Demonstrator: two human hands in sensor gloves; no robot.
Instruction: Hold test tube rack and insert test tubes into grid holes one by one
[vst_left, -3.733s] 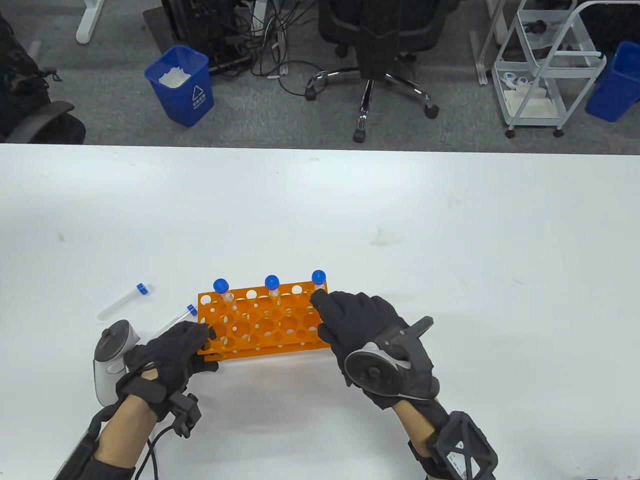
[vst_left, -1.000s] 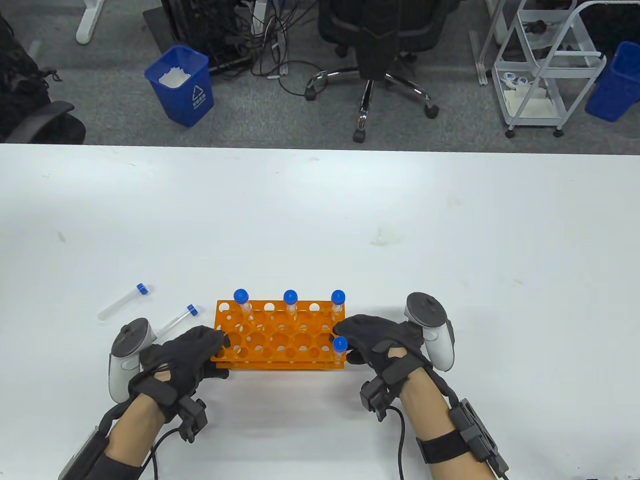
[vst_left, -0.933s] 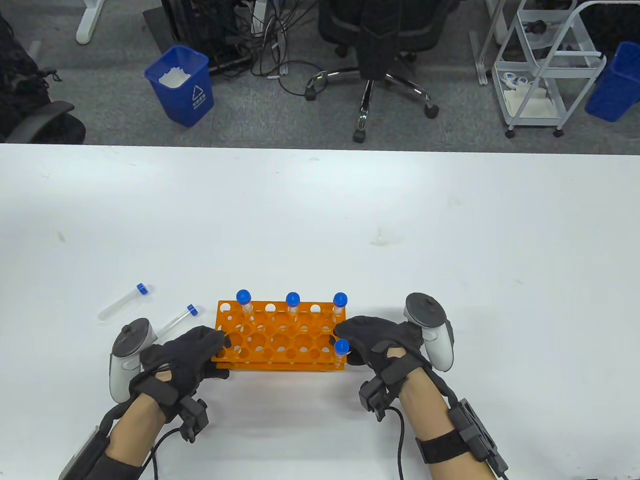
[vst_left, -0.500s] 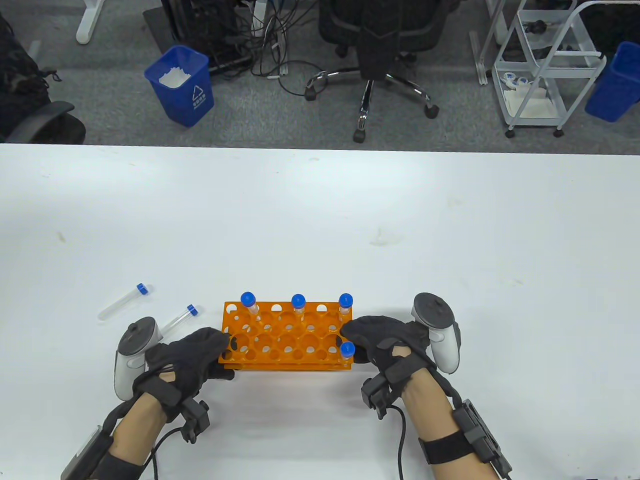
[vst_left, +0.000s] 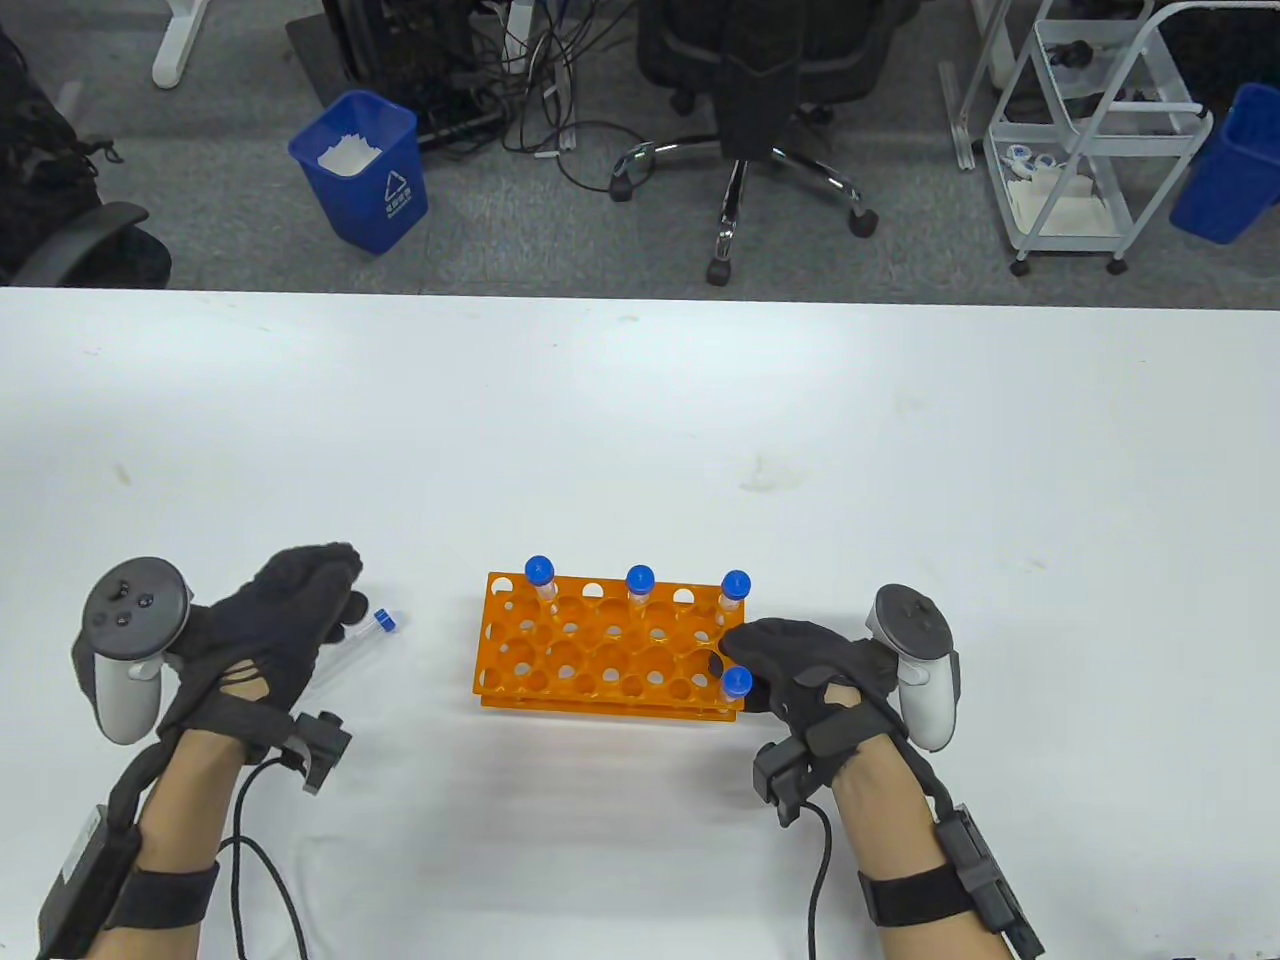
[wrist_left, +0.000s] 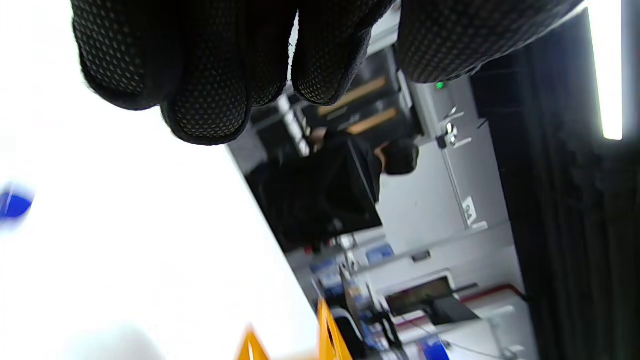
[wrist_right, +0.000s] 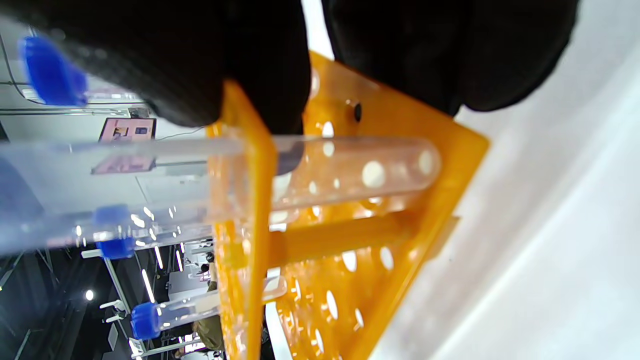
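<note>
The orange test tube rack (vst_left: 600, 655) stands on the white table (vst_left: 640, 420). Three blue-capped tubes stand in its far row (vst_left: 640, 580). A fourth tube (vst_left: 737, 683) stands at its near right corner and shows close up in the right wrist view (wrist_right: 350, 165). My right hand (vst_left: 735, 650) grips the rack's right end (wrist_right: 350, 240). My left hand (vst_left: 345, 592) is off the rack, over the loose tubes on the left. One loose tube (vst_left: 378, 626) lies by its thumb. The other is hidden under the hand. In the left wrist view my fingers (wrist_left: 210, 90) hold nothing.
The table's far edge (vst_left: 640, 295) borders a floor with a blue bin (vst_left: 362, 172), an office chair (vst_left: 745, 120) and a white cart (vst_left: 1090, 130). A blurred blue cap (wrist_left: 14, 205) lies on the table in the left wrist view.
My left hand let go of the rack's left end and moved left and away over the loose tubes. The rack slid a little right with my right hand still on it.
</note>
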